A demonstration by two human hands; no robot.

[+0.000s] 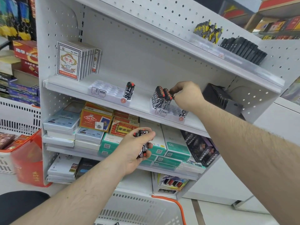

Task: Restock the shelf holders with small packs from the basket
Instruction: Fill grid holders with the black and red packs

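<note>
Two white slotted holders sit on the middle shelf. The left holder [106, 92] carries one black-and-white patterned pack with a red top [129, 91]. The right holder [172, 111] has a row of the same packs [160, 98] at its back and a single one [183, 113] at its front corner. My right hand [186, 95] pinches a pack at the right end of that row, over the holder. My left hand [134, 149] is lower, in front of the shelf below, and grips a small bundle of the same packs [143, 143]. The white basket [146, 208] with an orange handle is at the bottom.
Card boxes [73, 60] stand at the middle shelf's left end, a black slotted rack [219, 96] at its right. The top shelf holds yellow-black packs [208, 32] and black ones [243, 49]. Stacked boxes [113, 132] fill the lower shelves. A red bag [27, 158] hangs at the left.
</note>
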